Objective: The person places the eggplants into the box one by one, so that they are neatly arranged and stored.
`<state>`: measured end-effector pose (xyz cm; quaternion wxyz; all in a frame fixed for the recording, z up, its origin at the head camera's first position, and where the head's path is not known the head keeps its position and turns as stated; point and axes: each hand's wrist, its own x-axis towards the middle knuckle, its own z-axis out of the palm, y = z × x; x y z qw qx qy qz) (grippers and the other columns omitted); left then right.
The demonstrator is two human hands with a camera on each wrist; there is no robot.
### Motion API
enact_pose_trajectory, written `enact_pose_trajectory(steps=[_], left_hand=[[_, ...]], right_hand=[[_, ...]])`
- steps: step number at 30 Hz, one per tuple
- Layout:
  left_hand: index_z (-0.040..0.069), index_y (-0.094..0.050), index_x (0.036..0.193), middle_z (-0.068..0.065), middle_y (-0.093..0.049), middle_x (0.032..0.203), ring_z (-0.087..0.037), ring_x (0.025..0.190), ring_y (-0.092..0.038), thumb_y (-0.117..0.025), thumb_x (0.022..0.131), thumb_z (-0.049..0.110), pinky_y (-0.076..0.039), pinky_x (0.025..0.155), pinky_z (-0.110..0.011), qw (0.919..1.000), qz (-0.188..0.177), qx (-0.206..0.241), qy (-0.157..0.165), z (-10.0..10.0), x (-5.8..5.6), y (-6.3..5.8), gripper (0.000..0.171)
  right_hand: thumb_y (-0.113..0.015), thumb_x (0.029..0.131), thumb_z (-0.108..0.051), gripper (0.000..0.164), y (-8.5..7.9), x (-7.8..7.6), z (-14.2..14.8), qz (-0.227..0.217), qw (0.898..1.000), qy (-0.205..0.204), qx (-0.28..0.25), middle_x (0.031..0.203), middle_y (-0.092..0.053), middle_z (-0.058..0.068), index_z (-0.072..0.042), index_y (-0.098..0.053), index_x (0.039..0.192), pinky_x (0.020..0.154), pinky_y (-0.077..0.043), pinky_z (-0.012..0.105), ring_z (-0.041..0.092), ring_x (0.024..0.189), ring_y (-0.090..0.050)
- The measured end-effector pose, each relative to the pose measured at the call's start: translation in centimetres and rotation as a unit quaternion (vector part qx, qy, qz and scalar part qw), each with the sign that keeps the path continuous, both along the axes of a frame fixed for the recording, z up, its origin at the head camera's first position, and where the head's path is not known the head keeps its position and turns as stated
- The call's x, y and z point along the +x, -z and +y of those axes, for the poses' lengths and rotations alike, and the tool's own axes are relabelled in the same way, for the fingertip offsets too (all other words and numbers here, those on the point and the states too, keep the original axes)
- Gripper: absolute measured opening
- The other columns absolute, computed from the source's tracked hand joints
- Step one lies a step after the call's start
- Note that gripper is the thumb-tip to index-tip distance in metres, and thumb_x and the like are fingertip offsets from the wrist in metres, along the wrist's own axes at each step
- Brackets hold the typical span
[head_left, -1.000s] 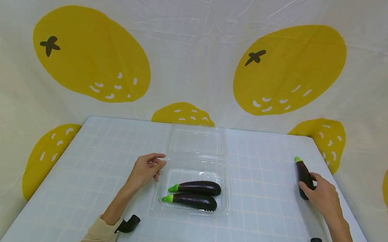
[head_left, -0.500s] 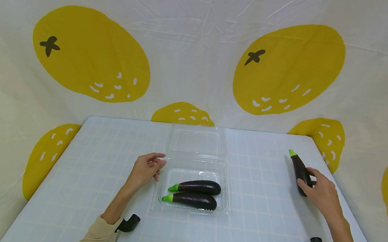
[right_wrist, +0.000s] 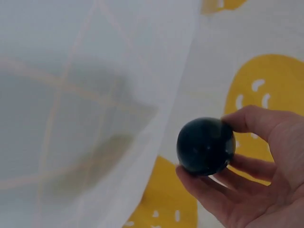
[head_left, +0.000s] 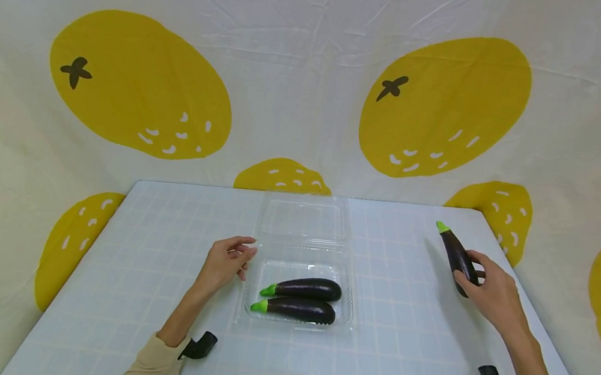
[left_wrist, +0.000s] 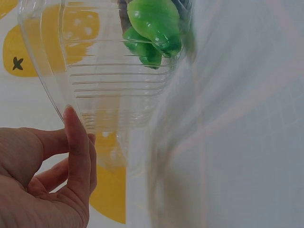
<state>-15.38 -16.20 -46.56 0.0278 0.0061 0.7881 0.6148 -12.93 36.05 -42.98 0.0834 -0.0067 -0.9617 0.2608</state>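
My right hand (head_left: 495,295) grips a dark purple eggplant (head_left: 456,254) by its blunt end, raised over the table's right side, green tip pointing away. In the right wrist view the eggplant's rounded end (right_wrist: 206,146) shows between thumb and fingers. My left hand (head_left: 224,263) stays loosely bent at the left side of a clear plastic clamshell box (head_left: 350,289), fingertips right at its rim in the left wrist view. Inside the box lie two eggplants, one behind (head_left: 309,288) and one in front (head_left: 301,310), green ends to the left.
The box's clear lid (head_left: 305,219) lies folded back toward the table's far edge. A pale checked cloth covers the table (head_left: 398,354). Behind it hangs a white curtain (head_left: 300,79) printed with yellow fruit. Each wrist carries a black camera mount (head_left: 201,345).
My right hand has carried the eggplant up and away from me, slightly leftward, and its shadow now lies farther from it. The left hand and the box have stayed in place.
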Motion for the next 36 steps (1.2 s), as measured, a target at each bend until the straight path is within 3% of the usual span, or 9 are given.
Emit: enact_pose_trajectory(steps=[6, 13, 27, 32, 36], left_hand=[[-0.007, -0.065, 0.129, -0.029, -0.065, 0.099, -0.015, 0.056, -0.058, -0.071, 0.098, 0.008, -0.056, 0.051, -0.024, 1.0, -0.001, -0.006, 0.0, 0.0, 0.0, 0.1, 0.035], [-0.007, -0.066, 0.128, -0.027, -0.065, 0.097, -0.015, 0.055, -0.058, -0.071, 0.098, 0.008, -0.056, 0.051, -0.024, 1.0, 0.0, -0.007, -0.001, 0.0, -0.1, 0.0, 0.034], [-0.007, -0.065, 0.129, -0.028, -0.066, 0.099, -0.015, 0.058, -0.059, -0.071, 0.098, 0.008, -0.056, 0.052, -0.024, 1.0, -0.004, -0.001, -0.001, 0.0, -0.1, 0.0, 0.035], [-0.007, -0.065, 0.129, -0.027, -0.066, 0.1, -0.02, 0.061, -0.06, -0.071, 0.098, 0.009, -0.056, 0.052, -0.023, 1.0, -0.006, -0.003, -0.003, 0.0, -0.1, 0.1, 0.035], [-0.009, -0.063, 0.13, -0.031, -0.065, 0.103, -0.031, 0.066, -0.063, -0.071, 0.098, 0.009, -0.055, 0.051, -0.023, 1.0, -0.006, -0.007, -0.002, 0.0, -0.2, 0.2, 0.037]], right_hand=[[-0.072, 0.095, -0.014, 0.056, -0.7, 0.3, -0.8, 0.013, 1.0, -0.013, -0.006, 0.134, -0.053, 0.037, 0.007, -0.049, 0.142, 0.076, -0.059, 0.061, 0.054, 0.104, -0.06], [-0.073, 0.095, -0.013, 0.056, -1.8, 0.8, -2.1, 0.027, 0.999, -0.036, -0.016, 0.131, -0.055, 0.036, 0.006, -0.05, 0.143, 0.069, -0.061, 0.052, 0.052, 0.101, -0.063], [-0.078, 0.091, -0.009, 0.06, -2.9, 1.2, -5.0, 0.055, 0.994, -0.087, -0.021, 0.135, -0.056, 0.031, 0.003, -0.052, 0.144, 0.08, -0.058, 0.061, 0.048, 0.104, -0.062], [-0.08, 0.09, -0.01, 0.06, -2.9, 1.2, -6.2, 0.064, 0.992, -0.109, -0.02, 0.134, -0.057, 0.029, 0.001, -0.053, 0.143, 0.081, -0.058, 0.06, 0.045, 0.103, -0.062], [-0.079, 0.09, -0.01, 0.058, -2.9, 1.4, -7.0, 0.075, 0.989, -0.126, -0.017, 0.132, -0.06, 0.025, -0.001, -0.055, 0.142, 0.081, -0.058, 0.059, 0.04, 0.101, -0.064]])
